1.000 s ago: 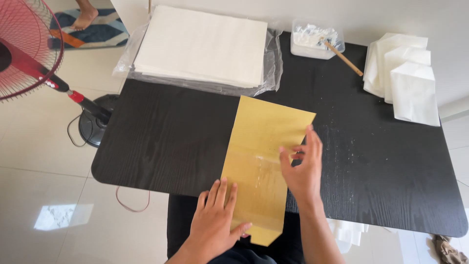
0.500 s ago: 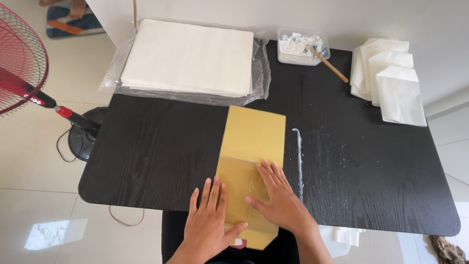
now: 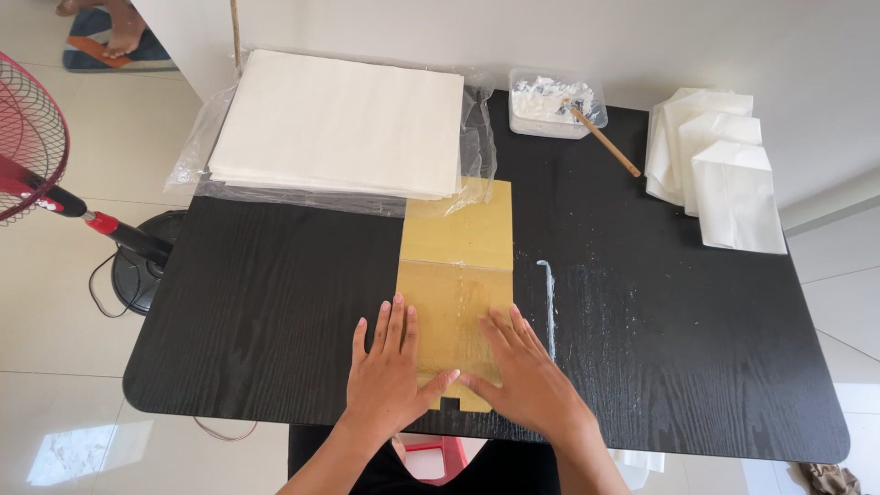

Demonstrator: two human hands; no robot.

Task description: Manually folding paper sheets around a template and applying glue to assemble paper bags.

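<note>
A folded yellow-brown paper sheet (image 3: 456,280) lies lengthwise on the black wooden table (image 3: 257,312), its near end at the table's front edge. My left hand (image 3: 390,371) lies flat with fingers apart on the sheet's near left part. My right hand (image 3: 524,380) presses flat on the near right part, thumb toward the left hand. Neither hand grips anything. A white streak of paste (image 3: 548,302) runs on the table just right of the sheet.
A stack of large white sheets (image 3: 339,124) on clear plastic fills the far left. A clear tub of white paste (image 3: 550,103) with a wooden stick (image 3: 607,142) stands at the back. Finished white paper bags (image 3: 720,170) lie far right. A red fan (image 3: 37,151) stands left.
The yellow sheet has been straightened and slid up the table. My right hand came down from its right edge and now lies flat beside my left hand at the near end.
</note>
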